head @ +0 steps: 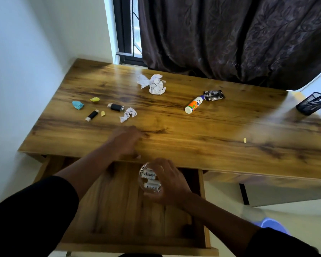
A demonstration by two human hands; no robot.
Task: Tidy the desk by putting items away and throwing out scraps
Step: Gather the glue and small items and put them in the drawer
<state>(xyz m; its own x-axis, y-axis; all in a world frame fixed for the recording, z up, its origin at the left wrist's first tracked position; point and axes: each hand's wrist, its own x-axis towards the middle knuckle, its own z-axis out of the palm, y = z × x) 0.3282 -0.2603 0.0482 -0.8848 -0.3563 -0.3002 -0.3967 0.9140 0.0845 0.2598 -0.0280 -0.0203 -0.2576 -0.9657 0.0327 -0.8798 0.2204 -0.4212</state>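
My right hand grips a clear glass jar with white items inside, held over the open wooden drawer below the desk's front edge. My left hand rests curled on the desk edge, and what it holds, if anything, is hidden. On the desk lie two black USB sticks, a big crumpled white paper, a smaller one, a blue scrap, a yellow scrap, a glue bottle and a black wrapper.
A black mesh pen holder with blue pens stands at the desk's right end. Small yellow bits lie at left and at right. A dark curtain hangs behind the desk, a white wall at left.
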